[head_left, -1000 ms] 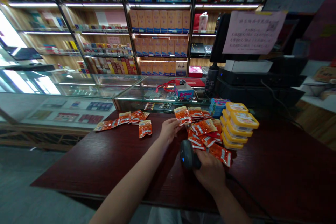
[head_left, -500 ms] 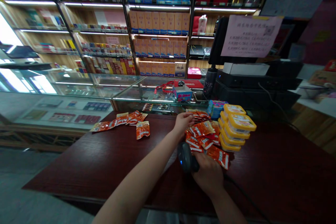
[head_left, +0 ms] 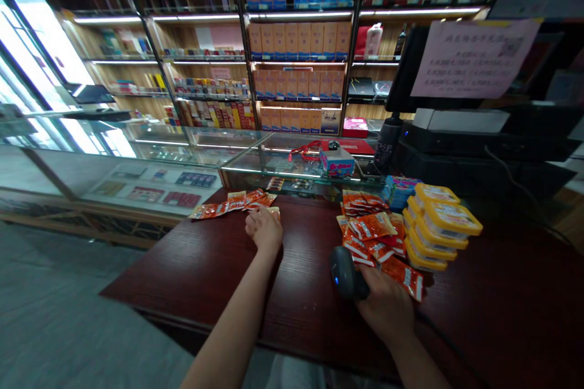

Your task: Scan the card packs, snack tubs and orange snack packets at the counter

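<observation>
My left hand (head_left: pixel 264 230) is over the left part of the dark table, its fingers curled onto an orange snack packet (head_left: pixel 275 213). Most of that packet is hidden behind the hand. Just beyond lie several more orange packets (head_left: pixel 214 209) in a loose row. My right hand (head_left: pixel 387 304) is wrapped around the handle of a black barcode scanner (head_left: pixel 345 273) with a blue light on it. Right behind the scanner is a heap of orange snack packets (head_left: pixel 371 227), a few of them partly covered by the hand and scanner.
Yellow-lidded tubs (head_left: pixel 440 237) stand stacked right of the heap, beside small blue boxes (head_left: pixel 399 190). A glass counter (head_left: pixel 241 164) borders the table's far side, with a colourful box (head_left: pixel 336 164) on it. A monitor (head_left: pixel 404 73) stands at right. The scanner's cable trails right.
My left hand has moved left from the heap to the single packet, which it now covers. My right hand still holds the scanner in about the same place. The view has turned slightly left.
</observation>
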Tool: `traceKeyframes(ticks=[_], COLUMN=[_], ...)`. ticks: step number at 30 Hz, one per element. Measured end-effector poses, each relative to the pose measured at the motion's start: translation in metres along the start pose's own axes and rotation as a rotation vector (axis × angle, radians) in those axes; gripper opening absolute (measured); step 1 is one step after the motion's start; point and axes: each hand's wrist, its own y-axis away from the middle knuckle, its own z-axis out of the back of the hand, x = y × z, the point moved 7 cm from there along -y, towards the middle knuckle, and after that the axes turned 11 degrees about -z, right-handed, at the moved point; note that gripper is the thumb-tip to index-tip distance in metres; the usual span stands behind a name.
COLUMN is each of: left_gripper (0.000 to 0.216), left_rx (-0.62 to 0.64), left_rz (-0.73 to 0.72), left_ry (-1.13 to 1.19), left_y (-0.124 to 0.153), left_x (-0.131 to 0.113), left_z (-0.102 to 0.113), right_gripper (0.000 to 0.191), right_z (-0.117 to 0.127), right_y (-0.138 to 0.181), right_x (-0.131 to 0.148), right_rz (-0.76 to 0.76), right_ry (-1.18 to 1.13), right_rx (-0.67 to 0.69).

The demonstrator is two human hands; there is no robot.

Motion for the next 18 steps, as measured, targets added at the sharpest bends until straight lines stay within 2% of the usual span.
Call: traceKeyframes(ticks=[4, 9, 12, 14, 16, 18], left_gripper=[0.043, 0.039, 0.028, 0.023, 0.023, 0.028], left_rx=[0.122, 0.209, 0.196, 0.138, 0.082, 0.095], left_rz=[0.079, 0.028, -0.034, -0.068, -0.051, 0.012], left_ry=[-0.108, -0.019, 0.270, 0.523, 0.794, 1.089], left_y=[0.006, 0.005, 0.004, 0.006, 0.009, 0.013], left_x=[0.019, 0.016, 0.008, 0.000, -0.006, -0.013], left_z=[-0.008, -0.014, -0.018, -0.020, -0.024, -0.034], right_gripper=[0.026, 0.027, 0.027, 0.027, 0.028, 0.029], right_z=[0.001, 0.003, 0.002, 0.003, 0.006, 0.010], right_y=[-0.001, -0.001, 0.000, 0.000, -0.001, -0.003], right_x=[0.001, 0.003, 0.003, 0.004, 0.004, 0.004], right_rz=[0.004, 0.019, 0.025, 0.025, 0.006, -0.029], right_ry=[-0.002, -0.013, -0.007, -0.003, -0.011, -0.036], right_rx=[0.005, 0.008, 0.007, 0.005, 0.020, 0.054])
